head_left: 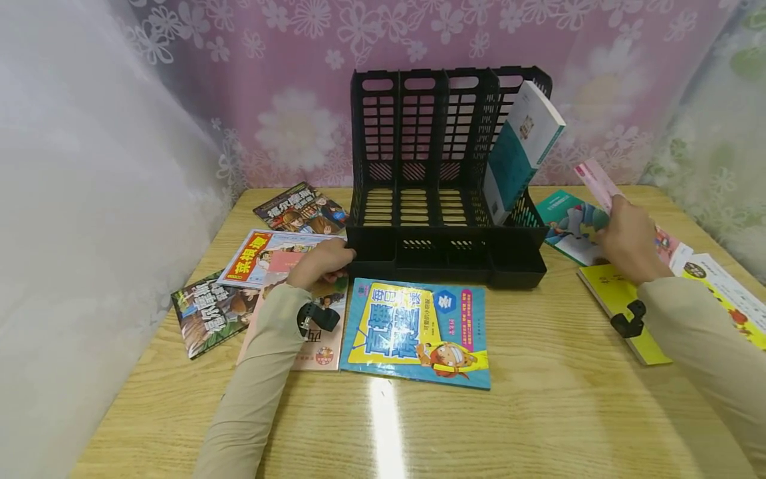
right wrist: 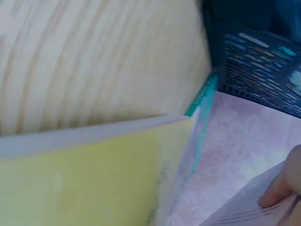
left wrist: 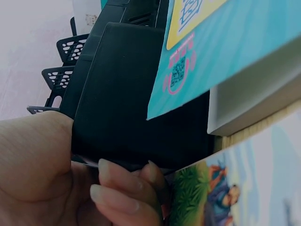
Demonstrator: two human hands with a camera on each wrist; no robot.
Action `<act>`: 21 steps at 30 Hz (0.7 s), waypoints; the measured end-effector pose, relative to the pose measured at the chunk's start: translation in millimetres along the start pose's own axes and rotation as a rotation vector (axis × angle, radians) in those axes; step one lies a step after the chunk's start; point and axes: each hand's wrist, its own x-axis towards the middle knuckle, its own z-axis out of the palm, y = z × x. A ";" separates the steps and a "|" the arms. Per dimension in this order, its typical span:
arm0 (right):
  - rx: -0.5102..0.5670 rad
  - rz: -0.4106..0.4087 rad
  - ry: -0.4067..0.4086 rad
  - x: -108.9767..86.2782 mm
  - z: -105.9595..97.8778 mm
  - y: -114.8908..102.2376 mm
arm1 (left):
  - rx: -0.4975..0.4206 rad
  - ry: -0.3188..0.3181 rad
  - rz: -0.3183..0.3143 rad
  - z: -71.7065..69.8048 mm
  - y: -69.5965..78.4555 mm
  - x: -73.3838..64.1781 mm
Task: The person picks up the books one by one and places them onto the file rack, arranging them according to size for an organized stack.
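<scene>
A black slotted book rack (head_left: pixel 443 263) with several upright dividers stands at the back of the table. My left hand (head_left: pixel 323 263) grips its front left corner; in the left wrist view, the curled fingers (left wrist: pixel 123 205) lie along the front box's edge. One white-and-teal book (head_left: pixel 519 156) leans in the rack's right-hand slot. To the right of the rack, my right hand (head_left: pixel 631 239) holds a thin pink book (head_left: pixel 597 181) raised at a tilt. The right wrist view shows a thumb on the book's printed page (right wrist: pixel 244 207); most of that hand is out of view there.
A blue picture book (head_left: pixel 419 332) lies before the rack. Several books, including a dark comic (head_left: pixel 212 313) and a red-titled one (head_left: pixel 254 256), overlap at left. On the right lie a green book (head_left: pixel 568 226), a yellow book (head_left: pixel 619 316) and a white-and-yellow one (head_left: pixel 727 296). Floral curtains hang behind.
</scene>
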 end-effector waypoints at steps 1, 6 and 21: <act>0.016 0.007 0.019 -0.5 -2.4 -1.7 | 0.002 0.000 -0.004 -0.3 -0.4 0.5; 0.068 0.022 0.148 -2.4 -15.3 -13.2 | 0.007 0.008 -0.021 -0.3 -1.1 0.8; 0.341 0.032 0.329 -24.9 -38.0 -53.8 | 0.027 0.075 -0.037 3.1 -1.9 -0.3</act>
